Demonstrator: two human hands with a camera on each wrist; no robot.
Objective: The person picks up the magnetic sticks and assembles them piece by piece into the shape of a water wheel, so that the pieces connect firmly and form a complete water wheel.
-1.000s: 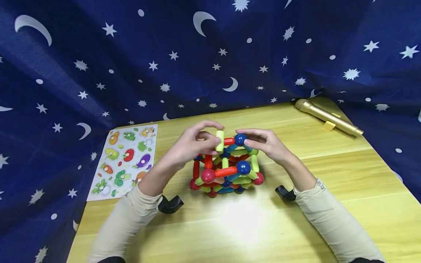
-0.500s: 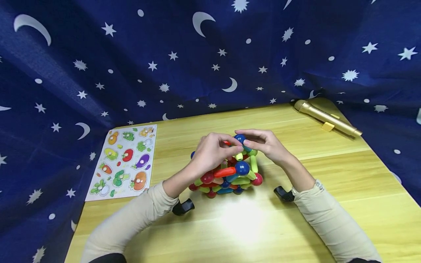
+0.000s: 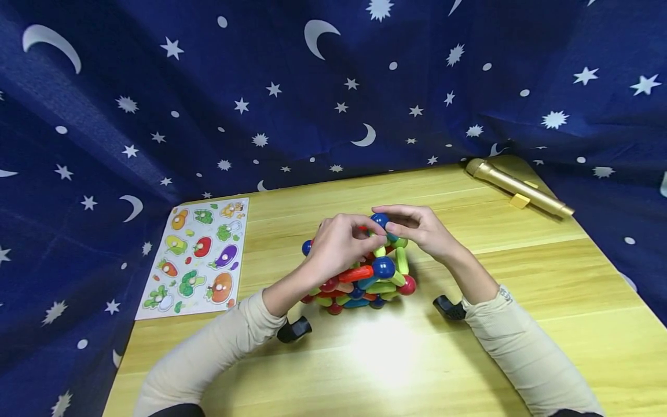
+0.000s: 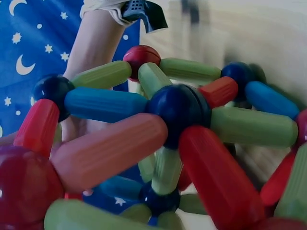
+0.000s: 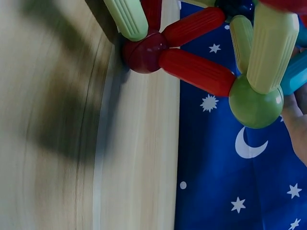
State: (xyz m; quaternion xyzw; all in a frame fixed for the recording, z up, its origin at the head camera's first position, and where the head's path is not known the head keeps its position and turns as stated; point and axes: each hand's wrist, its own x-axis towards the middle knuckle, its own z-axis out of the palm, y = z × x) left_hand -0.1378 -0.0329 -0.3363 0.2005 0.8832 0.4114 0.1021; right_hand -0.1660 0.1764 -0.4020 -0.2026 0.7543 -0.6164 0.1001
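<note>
A structure of coloured rods and balls stands on the table; a red rod (image 3: 356, 274) and a front blue ball (image 3: 384, 267) show on its near side. My left hand (image 3: 339, 243) reaches over its top and pinches a yellow-green rod (image 3: 380, 252), whose lower end meets the front blue ball. My fingers hide the rod's upper part. At the back top corner, my right hand (image 3: 427, 231) holds another blue ball (image 3: 380, 220) between thumb and fingers. In the left wrist view, a pink rod (image 4: 110, 151) and several others fill the foreground. A green ball (image 5: 256, 101) appears in the right wrist view.
A vegetable picture board (image 3: 195, 255) lies on the wooden table (image 3: 333, 370) at left. A gold microphone (image 3: 521, 188) lies at the back right. Dark blue star-patterned cloth (image 3: 292, 87) hangs behind the table.
My left hand has moved right and slightly down with the yellow-green rod, from the structure's middle to between the two blue balls. My right hand has stayed at the back ball.
</note>
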